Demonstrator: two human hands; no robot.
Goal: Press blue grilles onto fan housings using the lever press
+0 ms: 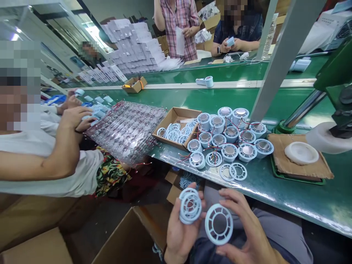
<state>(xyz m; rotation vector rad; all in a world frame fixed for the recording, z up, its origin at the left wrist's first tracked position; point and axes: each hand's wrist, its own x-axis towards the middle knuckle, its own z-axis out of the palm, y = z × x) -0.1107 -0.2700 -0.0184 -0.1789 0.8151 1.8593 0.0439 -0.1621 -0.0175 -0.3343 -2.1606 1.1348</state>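
Several light blue plastic rings (190, 205) are stacked in my left hand (178, 234), its fingers curled around them. Beside it, my right hand (247, 223) grips one spoked blue ring (219, 224) by its edge between thumb and fingers; its open middle faces me. Both hands are over my lap, below the table's front edge. On the table ahead stand several round blue housings (229, 152) with silver discs on top and red and black wires. Two loose rings (238, 171) overlap near the table edge.
A cardboard tray (176, 145) of rings sits left of the housings, beside a clear plastic sheet (129, 128) with wired parts. At right, a green press (332, 80) stands over a white round fixture (301, 153). An open carton (132, 234) is below left. Co-workers sit left and opposite.
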